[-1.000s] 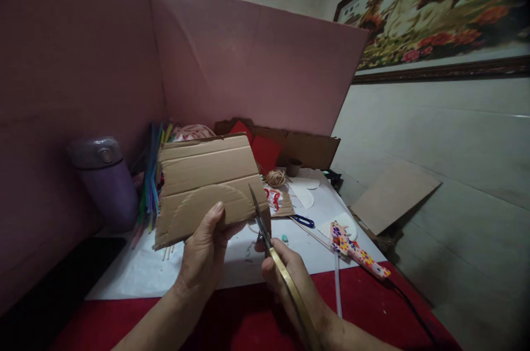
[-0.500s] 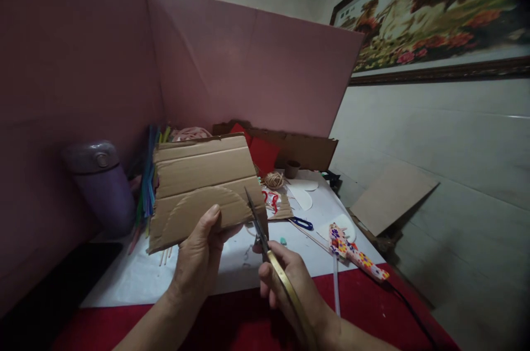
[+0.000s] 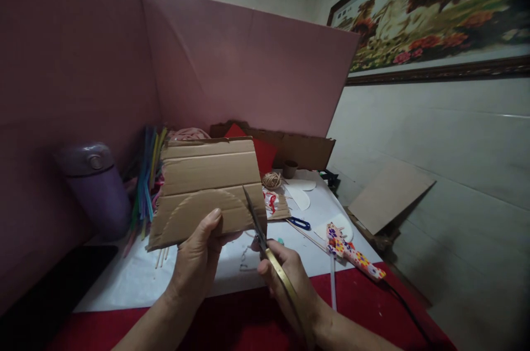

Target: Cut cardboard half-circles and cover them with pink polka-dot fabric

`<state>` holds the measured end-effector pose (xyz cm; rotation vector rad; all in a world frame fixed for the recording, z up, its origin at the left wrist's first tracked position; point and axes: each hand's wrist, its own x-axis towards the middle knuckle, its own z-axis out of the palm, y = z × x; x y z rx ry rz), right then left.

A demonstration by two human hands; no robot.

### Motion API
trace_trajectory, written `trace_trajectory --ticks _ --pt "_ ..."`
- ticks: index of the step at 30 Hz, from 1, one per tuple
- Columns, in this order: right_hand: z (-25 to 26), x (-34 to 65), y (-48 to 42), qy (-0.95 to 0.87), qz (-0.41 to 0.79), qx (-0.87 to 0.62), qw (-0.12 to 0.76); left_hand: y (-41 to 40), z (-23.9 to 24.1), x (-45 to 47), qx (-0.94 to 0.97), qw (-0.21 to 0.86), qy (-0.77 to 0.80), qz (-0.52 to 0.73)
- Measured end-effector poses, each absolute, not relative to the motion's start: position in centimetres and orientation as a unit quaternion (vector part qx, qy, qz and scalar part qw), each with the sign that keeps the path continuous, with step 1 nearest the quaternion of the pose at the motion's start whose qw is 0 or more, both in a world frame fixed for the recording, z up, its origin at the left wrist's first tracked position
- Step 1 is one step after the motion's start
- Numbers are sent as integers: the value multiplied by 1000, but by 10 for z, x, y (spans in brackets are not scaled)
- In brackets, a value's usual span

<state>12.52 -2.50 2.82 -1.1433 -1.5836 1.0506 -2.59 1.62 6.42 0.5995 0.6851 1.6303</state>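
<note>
My left hand (image 3: 202, 246) grips a piece of corrugated cardboard (image 3: 207, 171) by its lower edge, thumb on the front face and fingers behind. A curved line like a half circle is marked on the lower part of the sheet. In my right hand (image 3: 290, 276) is a pair of scissors (image 3: 257, 218) with brass-coloured handles. One dark blade lies across the front of the cardboard near its lower right edge, at the right end of the curve. The other blade is hidden behind the sheet.
A purple bottle (image 3: 97, 191) and coloured pipe cleaners (image 3: 146, 177) stand at the left. Behind the cardboard lie a ball of twine (image 3: 272, 180), a small brown pot (image 3: 290, 168) and white paper shapes (image 3: 300, 196). A flower-patterned glue gun (image 3: 351, 251) rests at the right.
The cardboard has turned slightly, its top edge now more level. The visible scissor blade has shifted a little left over the sheet. Both hands keep their holds.
</note>
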Motion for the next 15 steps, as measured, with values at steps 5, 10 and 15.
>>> trace_trajectory --ticks 5,10,15 --pt "29 129 -25 -636 429 -471 436 19 64 -27 261 615 300 681" --pt "42 138 -25 -659 446 -444 412 19 67 -29 269 628 296 668" --pt "47 141 -25 -668 442 -444 402 17 67 -30 279 629 301 660"
